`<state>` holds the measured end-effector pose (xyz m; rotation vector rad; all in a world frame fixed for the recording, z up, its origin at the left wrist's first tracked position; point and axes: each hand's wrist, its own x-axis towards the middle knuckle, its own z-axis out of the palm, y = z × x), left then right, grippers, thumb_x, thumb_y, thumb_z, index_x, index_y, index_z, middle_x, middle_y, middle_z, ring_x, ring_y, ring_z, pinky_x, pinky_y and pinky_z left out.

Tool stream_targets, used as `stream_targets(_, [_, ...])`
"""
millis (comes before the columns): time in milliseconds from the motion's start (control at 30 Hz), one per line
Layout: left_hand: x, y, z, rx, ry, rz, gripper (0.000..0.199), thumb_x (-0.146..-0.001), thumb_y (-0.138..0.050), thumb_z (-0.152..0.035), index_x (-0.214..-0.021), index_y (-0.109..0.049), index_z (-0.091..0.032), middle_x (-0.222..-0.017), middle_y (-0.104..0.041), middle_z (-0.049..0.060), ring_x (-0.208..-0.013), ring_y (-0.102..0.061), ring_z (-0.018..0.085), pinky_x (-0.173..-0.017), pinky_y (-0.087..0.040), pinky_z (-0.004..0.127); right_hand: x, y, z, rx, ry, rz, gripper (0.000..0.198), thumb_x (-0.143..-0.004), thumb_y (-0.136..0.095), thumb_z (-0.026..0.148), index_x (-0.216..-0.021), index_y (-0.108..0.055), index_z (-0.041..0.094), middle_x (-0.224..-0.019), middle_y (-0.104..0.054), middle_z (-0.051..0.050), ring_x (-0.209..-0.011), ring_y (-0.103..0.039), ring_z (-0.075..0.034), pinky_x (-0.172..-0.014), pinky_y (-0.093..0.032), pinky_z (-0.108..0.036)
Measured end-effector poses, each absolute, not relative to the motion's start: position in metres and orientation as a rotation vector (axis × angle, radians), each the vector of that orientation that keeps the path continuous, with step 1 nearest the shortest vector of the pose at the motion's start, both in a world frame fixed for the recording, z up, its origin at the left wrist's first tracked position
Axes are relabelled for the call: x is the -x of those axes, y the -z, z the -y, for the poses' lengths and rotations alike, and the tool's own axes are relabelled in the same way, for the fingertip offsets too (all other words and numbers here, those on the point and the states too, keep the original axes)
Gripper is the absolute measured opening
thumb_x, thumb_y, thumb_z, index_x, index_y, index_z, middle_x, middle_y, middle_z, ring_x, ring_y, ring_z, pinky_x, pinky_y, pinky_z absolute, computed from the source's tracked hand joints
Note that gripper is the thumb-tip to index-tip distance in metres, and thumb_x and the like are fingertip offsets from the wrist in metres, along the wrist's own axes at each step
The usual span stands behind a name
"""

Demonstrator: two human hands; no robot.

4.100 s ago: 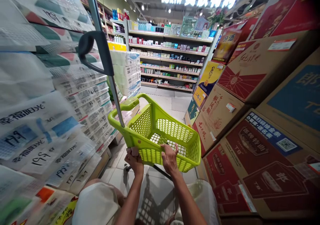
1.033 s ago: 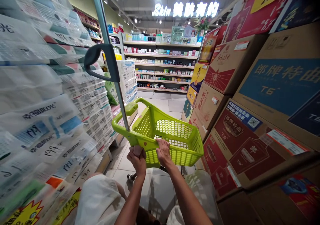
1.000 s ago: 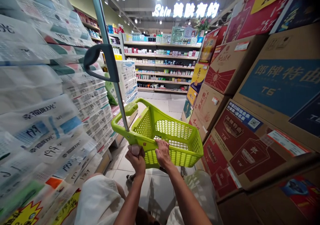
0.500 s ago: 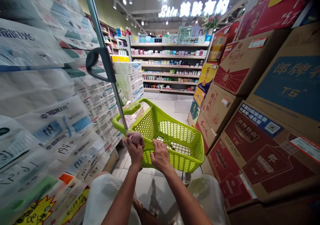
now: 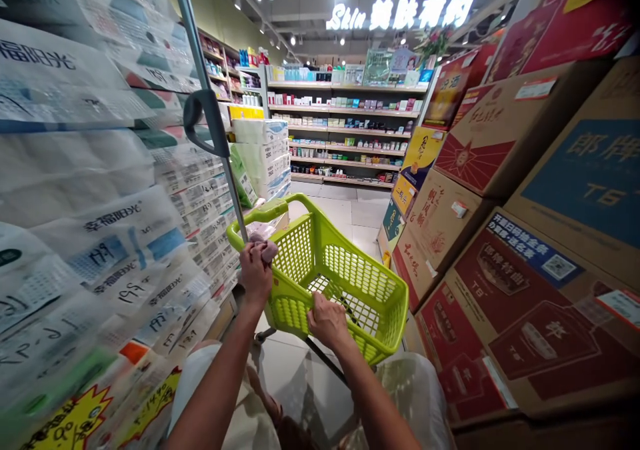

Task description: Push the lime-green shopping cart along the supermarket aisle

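Observation:
In front of me stands a green shopping basket cart (image 5: 295,270), its perforated body angled to the right. My left hand (image 5: 256,273) is closed on a pinkish-grey cloth (image 5: 269,251), pressed against the cart's near left corner at the foot of a metal pole (image 5: 233,190). Fingers curled over the near rim, my right hand (image 5: 327,318) grips the side of the cart. A dark grey loop handle (image 5: 204,123) sits partway up the pole. Dark legs and a caster show below the basket.
Stacked packs of tissue paper (image 5: 115,237) rise close on the left. Cartons of liquor (image 5: 525,303) are piled close on the right. A tiled aisle (image 5: 345,211) leads to shelves of small skincare goods (image 5: 345,111) at the back.
My left hand has shifted slightly left with the cloth. The right hand has gone from resting flat on the rim to gripping it. The cart has tilted or turned a little, exposing its legs.

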<state>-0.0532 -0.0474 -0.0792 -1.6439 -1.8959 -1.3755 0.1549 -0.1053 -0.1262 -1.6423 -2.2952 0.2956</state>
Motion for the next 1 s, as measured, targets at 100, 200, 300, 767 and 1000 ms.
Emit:
stream_targets(100, [0.055, 0.062, 0.033, 1.793, 1.019, 1.937, 0.051, -0.084, -0.048, -0.002, -0.129, -0.06, -0.023, -0.14, -0.053, 0.013, -0.137, -0.05, 0.027, -0.12, -0.041, 0.041, -0.146, 0.122, 0.114, 1.634, -0.297, 2.33, 0.034, -0.093, -0.048, 0.013, -0.125, -0.056, 0.019, -0.112, -0.073, -0.009, -0.094, -0.072, -0.02, -0.076, -0.044, -0.028])
stream_targets(200, [0.056, 0.049, 0.023, 1.763, 0.676, 2.045, 0.051, -0.087, -0.044, -0.001, -0.133, -0.058, -0.018, -0.141, -0.054, 0.016, -0.137, -0.05, 0.027, -0.117, -0.043, 0.04, -0.133, 0.121, 0.123, 1.672, -0.303, 2.322, 0.039, -0.09, -0.045, 0.006, -0.126, -0.056, 0.017, -0.113, -0.072, -0.011, -0.095, -0.073, -0.021, -0.077, -0.046, -0.029])
stream_targets(300, [0.059, 0.037, 0.015, 1.723, 0.452, 2.178, 0.048, -0.091, -0.039, -0.001, -0.134, -0.056, -0.014, -0.135, -0.058, 0.02, -0.133, -0.056, 0.028, -0.111, -0.046, 0.039, -0.119, 0.122, 0.131, 1.678, -0.309, 2.311, 0.043, -0.088, -0.045, 0.002, -0.127, -0.056, 0.017, -0.112, -0.072, -0.012, -0.093, -0.073, -0.022, -0.075, -0.047, -0.029])
stream_targets(767, [0.094, 0.013, -0.013, 1.947, 0.19, 2.341, 0.042, -0.087, -0.044, -0.001, -0.124, -0.06, -0.013, -0.124, -0.069, 0.017, -0.113, -0.067, 0.028, -0.096, -0.05, 0.035, -0.141, 0.111, 0.035, 1.369, -0.329, 2.29, 0.054, -0.101, -0.045, 0.029, -0.154, -0.045, 0.018, -0.151, -0.058, -0.016, -0.142, -0.053, -0.029, -0.12, -0.04, -0.054])
stream_targets(1000, [0.108, 0.021, -0.014, 1.971, 0.216, 2.276, 0.042, -0.085, -0.044, 0.002, -0.121, -0.061, -0.015, -0.119, -0.069, 0.015, -0.113, -0.066, 0.028, -0.098, -0.049, 0.036, -0.162, 0.076, -0.122, 1.441, -0.148, 2.305, 0.067, -0.102, -0.04, 0.022, -0.165, -0.022, 0.008, -0.175, -0.018, -0.015, -0.164, -0.008, -0.026, -0.134, -0.009, -0.053])
